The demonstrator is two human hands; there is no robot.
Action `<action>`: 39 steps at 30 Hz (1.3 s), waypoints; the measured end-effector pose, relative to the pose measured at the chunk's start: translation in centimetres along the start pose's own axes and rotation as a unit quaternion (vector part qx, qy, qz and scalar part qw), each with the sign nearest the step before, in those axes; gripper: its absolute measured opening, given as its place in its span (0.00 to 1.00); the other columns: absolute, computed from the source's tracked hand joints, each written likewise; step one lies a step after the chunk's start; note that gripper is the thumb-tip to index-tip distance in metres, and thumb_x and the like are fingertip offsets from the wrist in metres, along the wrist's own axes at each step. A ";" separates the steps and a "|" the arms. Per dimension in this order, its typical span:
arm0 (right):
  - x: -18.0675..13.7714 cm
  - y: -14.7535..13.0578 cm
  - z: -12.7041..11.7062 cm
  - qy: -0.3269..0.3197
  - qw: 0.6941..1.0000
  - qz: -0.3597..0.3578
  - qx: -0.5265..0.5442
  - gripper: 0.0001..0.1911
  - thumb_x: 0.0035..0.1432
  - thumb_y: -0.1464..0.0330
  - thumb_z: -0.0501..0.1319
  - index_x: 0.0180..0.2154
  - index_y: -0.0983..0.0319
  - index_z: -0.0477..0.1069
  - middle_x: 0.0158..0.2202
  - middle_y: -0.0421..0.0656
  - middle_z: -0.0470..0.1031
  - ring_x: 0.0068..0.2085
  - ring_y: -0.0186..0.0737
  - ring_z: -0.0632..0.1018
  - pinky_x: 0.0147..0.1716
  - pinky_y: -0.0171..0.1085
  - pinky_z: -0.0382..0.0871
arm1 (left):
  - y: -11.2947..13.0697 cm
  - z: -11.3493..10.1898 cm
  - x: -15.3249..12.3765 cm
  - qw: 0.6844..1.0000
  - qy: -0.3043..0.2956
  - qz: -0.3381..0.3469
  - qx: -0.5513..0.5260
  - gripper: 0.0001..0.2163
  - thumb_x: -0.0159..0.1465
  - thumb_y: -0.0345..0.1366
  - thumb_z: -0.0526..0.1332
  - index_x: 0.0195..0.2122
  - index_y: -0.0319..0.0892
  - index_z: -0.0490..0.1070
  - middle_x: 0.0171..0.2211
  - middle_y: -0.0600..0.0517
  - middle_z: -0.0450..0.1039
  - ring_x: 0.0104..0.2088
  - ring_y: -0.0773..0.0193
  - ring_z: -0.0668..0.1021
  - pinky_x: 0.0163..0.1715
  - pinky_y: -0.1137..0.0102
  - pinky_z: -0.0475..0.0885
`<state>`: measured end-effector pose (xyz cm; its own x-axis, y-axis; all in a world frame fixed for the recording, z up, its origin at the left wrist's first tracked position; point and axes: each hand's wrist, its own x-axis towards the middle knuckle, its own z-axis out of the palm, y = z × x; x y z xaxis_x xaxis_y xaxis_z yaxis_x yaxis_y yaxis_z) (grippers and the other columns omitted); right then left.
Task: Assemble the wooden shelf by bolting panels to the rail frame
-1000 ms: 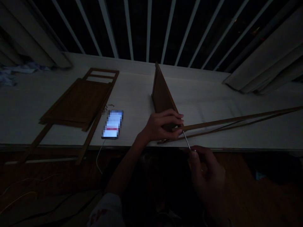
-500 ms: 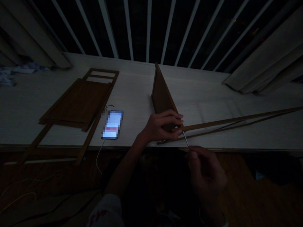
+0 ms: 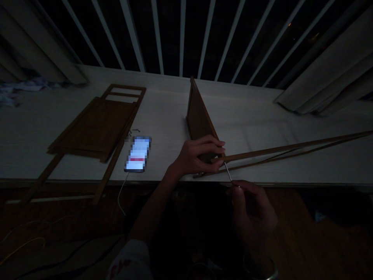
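My left hand [image 3: 196,156] is closed around the corner where an upright brown wooden panel [image 3: 200,111] meets a long wooden rail [image 3: 271,150]. The rail stretches away to the right, with a second thin rail below it. Between the thumb and fingers of my right hand [image 3: 255,212] is a thin metal hex key [image 3: 228,171]. Its long shaft points up and left, and its tip meets the wood beside my left fingertips. Shadow hides part of my right fingers and the exact contact at the tip.
A flat wooden folding frame with a panel [image 3: 93,124] lies on the left, its legs past the ledge's front edge. Beside it are a lit phone [image 3: 138,153] on a white cable [image 3: 120,194] and several small screw-like pieces [image 3: 136,130]. White bars [image 3: 182,39] and curtains [image 3: 332,81] stand behind.
My right hand has shifted very slightly left, still pinching the hex key. My left hand and the wooden parts look the same.
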<state>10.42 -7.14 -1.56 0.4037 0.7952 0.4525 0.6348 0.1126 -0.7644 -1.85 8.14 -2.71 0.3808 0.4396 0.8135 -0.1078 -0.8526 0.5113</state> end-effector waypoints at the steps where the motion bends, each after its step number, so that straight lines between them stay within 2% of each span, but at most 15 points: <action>1: 0.0 0.0 0.0 -0.001 1.000 -0.001 0.001 0.06 0.57 0.66 0.58 0.34 0.60 0.71 0.26 0.40 0.73 0.26 0.34 0.74 0.25 0.33 0.68 | 0.0 0.0 0.0 1.000 -0.001 -0.001 0.001 0.11 0.51 0.32 0.65 0.37 0.39 0.71 0.38 0.48 0.73 0.40 0.67 0.77 0.38 0.73 0.73; 12: 0.1 -0.1 0.2 -0.003 1.000 -0.006 0.019 0.03 0.57 0.68 0.58 0.33 0.60 0.69 0.24 0.38 0.72 0.25 0.32 0.73 0.25 0.31 0.67 | 0.1 0.0 0.1 1.000 0.009 0.007 -0.002 0.10 0.51 0.31 0.64 0.36 0.38 0.71 0.37 0.48 0.73 0.40 0.67 0.77 0.37 0.73 0.74; 17: 0.0 -0.1 0.3 0.016 0.999 0.004 0.034 0.04 0.56 0.67 0.58 0.32 0.60 0.70 0.24 0.38 0.72 0.24 0.32 0.73 0.25 0.32 0.67 | 0.1 0.0 0.1 1.000 0.008 0.007 0.002 0.10 0.51 0.32 0.64 0.36 0.38 0.71 0.37 0.49 0.73 0.40 0.67 0.77 0.37 0.73 0.74; 25: 0.0 0.0 0.3 0.005 0.999 0.009 0.042 0.03 0.56 0.68 0.59 0.33 0.60 0.69 0.24 0.38 0.72 0.24 0.32 0.73 0.24 0.31 0.66 | 0.2 0.0 0.1 1.000 0.006 0.008 0.003 0.10 0.52 0.32 0.64 0.36 0.38 0.71 0.37 0.48 0.73 0.40 0.67 0.77 0.37 0.74 0.74; 39: 0.5 -0.5 0.5 -0.013 0.991 0.029 0.133 0.03 0.58 0.70 0.57 0.32 0.61 0.69 0.23 0.37 0.69 0.25 0.31 0.71 0.26 0.32 0.66 | 0.0 0.0 0.0 1.000 0.005 0.007 0.001 0.10 0.51 0.32 0.64 0.36 0.38 0.71 0.37 0.48 0.73 0.40 0.67 0.77 0.37 0.74 0.73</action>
<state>9.97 -6.56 -1.16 0.4160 0.8193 0.3947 0.4130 0.2165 -0.8846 -1.82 8.15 -2.68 0.3697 0.4306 0.8234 -0.1108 -0.8594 0.4991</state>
